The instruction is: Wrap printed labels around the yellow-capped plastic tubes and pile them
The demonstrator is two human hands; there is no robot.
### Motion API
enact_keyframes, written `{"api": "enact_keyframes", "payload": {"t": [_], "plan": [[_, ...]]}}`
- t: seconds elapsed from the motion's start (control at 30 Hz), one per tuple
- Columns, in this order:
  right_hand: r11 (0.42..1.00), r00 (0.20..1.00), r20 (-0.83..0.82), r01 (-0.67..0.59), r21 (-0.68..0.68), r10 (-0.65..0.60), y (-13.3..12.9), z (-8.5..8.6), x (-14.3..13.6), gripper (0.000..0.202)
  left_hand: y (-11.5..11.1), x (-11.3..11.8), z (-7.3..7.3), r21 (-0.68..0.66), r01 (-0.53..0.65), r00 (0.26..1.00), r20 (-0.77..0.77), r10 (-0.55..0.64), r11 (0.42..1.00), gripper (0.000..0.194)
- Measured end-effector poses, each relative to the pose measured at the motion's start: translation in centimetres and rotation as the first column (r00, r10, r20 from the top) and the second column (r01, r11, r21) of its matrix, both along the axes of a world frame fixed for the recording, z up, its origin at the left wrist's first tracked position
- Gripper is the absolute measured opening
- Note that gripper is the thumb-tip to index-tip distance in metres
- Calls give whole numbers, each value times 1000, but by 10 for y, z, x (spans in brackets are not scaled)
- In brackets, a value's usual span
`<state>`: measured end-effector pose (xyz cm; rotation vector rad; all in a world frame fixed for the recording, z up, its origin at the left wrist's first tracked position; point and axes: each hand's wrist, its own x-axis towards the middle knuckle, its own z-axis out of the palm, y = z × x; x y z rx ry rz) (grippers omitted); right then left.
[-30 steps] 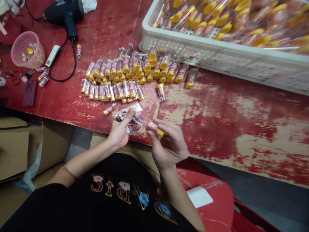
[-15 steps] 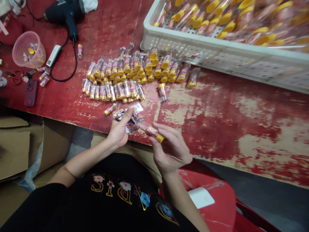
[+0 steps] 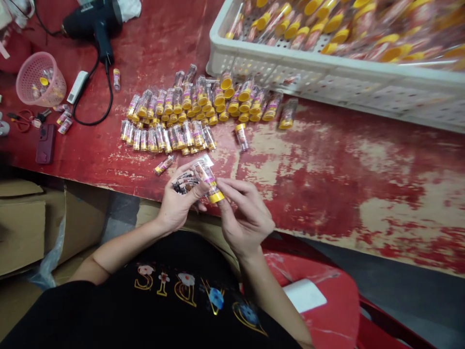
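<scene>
One yellow-capped clear tube (image 3: 204, 174), held tilted between both hands over the near edge of the red table (image 3: 327, 165). Its side is pressed by the thumb of the left hand (image 3: 178, 201), in which printed slips (image 3: 184, 184) are also gripped (their number cannot be told). Its capped end is pinched between thumb and fingers of the right hand (image 3: 249, 215). Beyond: similar tubes (image 3: 198, 133), laid in clustered rows. Farther off: a white crate (image 3: 290, 72), filled with capped tubes (image 3: 334, 23); a pink basket (image 3: 25, 72); a dark heat gun (image 3: 92, 22).

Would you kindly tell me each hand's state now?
Left hand: closed, holding a tube and printed pieces.
Right hand: at the tube's yellow cap, grip unclear.
</scene>
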<state>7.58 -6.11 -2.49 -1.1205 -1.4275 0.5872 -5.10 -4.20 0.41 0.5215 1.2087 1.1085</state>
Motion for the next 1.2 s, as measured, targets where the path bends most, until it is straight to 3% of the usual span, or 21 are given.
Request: {"api": "enact_keyframes", "payload": {"t": [0.13,0.37,0.6,0.83,1.0,1.1,1.2], "plan": [[996,996,-34,81,34,-80,1,1,-5,45,-5,0,6,46,-11,1000,4,11,999,74],[993,994,-2,108,35,-108,2,4,-10,48,-5,-6,9,-36,-22,999,22,23,999,85],[992,994,8,105,65,-106,5,3,-14,52,-2,-11,11,25,-18,998,61,16,1000,78],[996,999,-5,49,70,-48,13,1,-25,51,4,-22,-4,136,-13,996,88,1,991,74],[999,1000,-23,13,31,-12,48,-20,-44,35,18,-46,-15,-17,-166,979,121,167,986,61],[995,991,107,76,66,-82,82,-35,-64,22,22,-64,-18,-132,-268,944,160,287,954,53],[992,950,286,124,34,-129,108,-41,-80,16,21,-76,-18,-160,-330,914,192,357,930,53]]}}
